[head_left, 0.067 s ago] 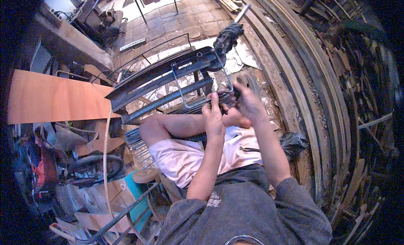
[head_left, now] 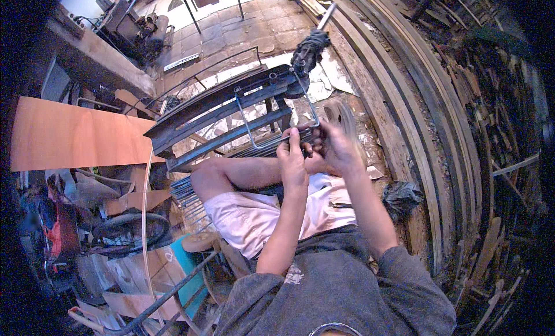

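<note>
- Gripping a bent steel rod [head_left: 272, 125] shaped like a rectangular stirrup, both hands meet at its near end, just above the person's raised knee.
- The left hand [head_left: 292, 162] is closed around the rod's near side, thumb pointing up.
- The right hand [head_left: 335, 148] touches the left, its fingers curled over the same end of the rod; what lies under its palm is hidden.
- Beyond the hands, the rod's far corner reaches over a dark metal bending bench [head_left: 225, 113] that runs slantwise away to the left.
- At the bench's far end, up and to the right of the hands, sits a dark bundle of tie wire [head_left: 312, 47].
- Under the left forearm, a stack of finished steel stirrups [head_left: 188, 191] lies beside the person's leg.
- Far to the left of the hands stands an orange board [head_left: 75, 136], with a bicycle tyre [head_left: 130, 229] below it.
- Right of the hands, long curved timber planks [head_left: 416, 134] run along the ground, and a black bag [head_left: 403, 196] lies by the right elbow.
</note>
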Demonstrator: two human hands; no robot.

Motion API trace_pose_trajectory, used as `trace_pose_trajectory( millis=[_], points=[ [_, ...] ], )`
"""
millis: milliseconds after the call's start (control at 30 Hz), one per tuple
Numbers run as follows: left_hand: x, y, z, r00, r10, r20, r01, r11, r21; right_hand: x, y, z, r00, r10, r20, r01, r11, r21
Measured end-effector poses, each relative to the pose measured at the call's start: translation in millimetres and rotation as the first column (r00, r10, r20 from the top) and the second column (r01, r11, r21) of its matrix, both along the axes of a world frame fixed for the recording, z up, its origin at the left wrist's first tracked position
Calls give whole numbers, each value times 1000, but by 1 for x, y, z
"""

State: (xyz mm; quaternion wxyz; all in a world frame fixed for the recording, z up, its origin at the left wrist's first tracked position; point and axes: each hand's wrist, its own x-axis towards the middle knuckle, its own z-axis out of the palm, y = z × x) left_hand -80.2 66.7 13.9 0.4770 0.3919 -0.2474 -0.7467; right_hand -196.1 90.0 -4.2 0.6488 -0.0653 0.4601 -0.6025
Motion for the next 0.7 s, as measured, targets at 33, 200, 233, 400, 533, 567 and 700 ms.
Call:
trace_pose_trajectory(
  millis=[33, 200, 233, 400, 533, 567, 700],
  points=[
    [7, -1, -5, 1000, 16, 22, -16, 1000, 5, 24, 3, 10, 995, -32, 91, 36, 998, -45],
    [10, 9, 18, 995, 103, -5, -103, 994, -22, 42, 21, 10, 898, -124, 422, 222, 956, -192],
    [18, 9, 13, 992, 129, -12, -129, 991, -17, 48, 18, 14, 912, -123, 391, 219, 952, -214],
    [29, 3, 10, 998, 58, -37, -61, 995, -81, 55, 19, 22, 936, -82, 341, 195, 930, -311],
    [27, 2, 6, 995, 81, -50, -85, 993, -88, 57, 20, 24, 934, -93, 345, 198, 938, -284],
    [27, 3, 5, 995, 95, -29, -97, 992, -77, 58, 21, 28, 947, -99, 306, 192, 937, -291],
    [30, 3, 2, 997, 67, -24, -69, 991, -116, 61, 22, 26, 948, -142, 284, 231, 921, -313]
  ],
)
